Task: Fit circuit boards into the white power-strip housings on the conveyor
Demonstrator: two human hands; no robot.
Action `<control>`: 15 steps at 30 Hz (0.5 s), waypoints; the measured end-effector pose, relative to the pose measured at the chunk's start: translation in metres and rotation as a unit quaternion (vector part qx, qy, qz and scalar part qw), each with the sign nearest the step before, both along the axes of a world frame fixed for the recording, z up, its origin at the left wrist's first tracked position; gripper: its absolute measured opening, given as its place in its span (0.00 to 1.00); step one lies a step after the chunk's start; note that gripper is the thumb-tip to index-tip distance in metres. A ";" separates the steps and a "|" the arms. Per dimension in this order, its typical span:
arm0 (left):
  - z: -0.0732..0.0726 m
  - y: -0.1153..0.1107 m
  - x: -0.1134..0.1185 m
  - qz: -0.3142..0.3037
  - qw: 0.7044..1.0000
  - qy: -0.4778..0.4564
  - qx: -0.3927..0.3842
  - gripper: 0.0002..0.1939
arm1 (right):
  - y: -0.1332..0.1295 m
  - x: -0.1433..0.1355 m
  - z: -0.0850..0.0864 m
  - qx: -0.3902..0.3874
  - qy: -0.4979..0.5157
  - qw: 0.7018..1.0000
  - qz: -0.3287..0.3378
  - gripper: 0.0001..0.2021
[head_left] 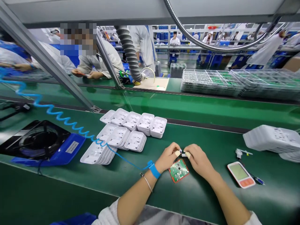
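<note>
Over the worktable, my left hand (pixel 169 156) and my right hand (pixel 198 158) meet with fingertips pinched. A small silver cylinder (pixel 183 155) shows between them, its right end between my right thumb and fingers. At its left end, my left thumb and fingers close on a tiny part too small to name. Finger cots cover the thumb tips. Just below the hands lies a green circuit board (pixel 179 170) in an orange-red frame, partly behind my left hand. A blue wrist strap (pixel 154 171) with a coiled cord circles my left wrist.
Stacked white plastic housings (pixel 135 140) stand left; more housings (pixel 272 137) stand right. An orange-and-white device with a screen (pixel 241 175), a small white part (pixel 239 153) and a pen-like tool (pixel 259 180) lie right. A black fan (pixel 44 137) sits far left. Clear trays (pixel 211 82) stand behind. Co-workers sit opposite.
</note>
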State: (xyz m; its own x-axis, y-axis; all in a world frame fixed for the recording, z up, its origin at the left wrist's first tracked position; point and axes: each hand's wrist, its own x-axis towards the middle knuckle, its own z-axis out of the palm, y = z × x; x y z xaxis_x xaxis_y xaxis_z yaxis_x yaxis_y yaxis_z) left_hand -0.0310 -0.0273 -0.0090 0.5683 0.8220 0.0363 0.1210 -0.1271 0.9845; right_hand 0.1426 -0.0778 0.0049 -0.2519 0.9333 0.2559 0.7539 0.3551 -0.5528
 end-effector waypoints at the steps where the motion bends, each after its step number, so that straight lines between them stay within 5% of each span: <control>1: 0.001 -0.001 0.000 0.006 1.000 0.011 0.011 0.04 | 0.001 0.001 -0.001 0.004 -0.002 1.000 -0.004 0.09; 4: 0.002 -0.003 0.000 0.031 0.999 0.015 0.034 0.05 | 0.004 0.010 -0.005 0.025 0.004 0.999 -0.046 0.09; 8: 0.003 -0.004 0.000 0.046 0.996 -0.062 -0.031 0.05 | 0.008 0.023 -0.007 0.097 0.014 0.984 -0.148 0.10; 15: -0.001 -0.001 0.002 0.009 1.000 -0.006 -0.018 0.06 | 0.006 0.001 -0.005 0.071 -0.081 0.992 -0.058 0.11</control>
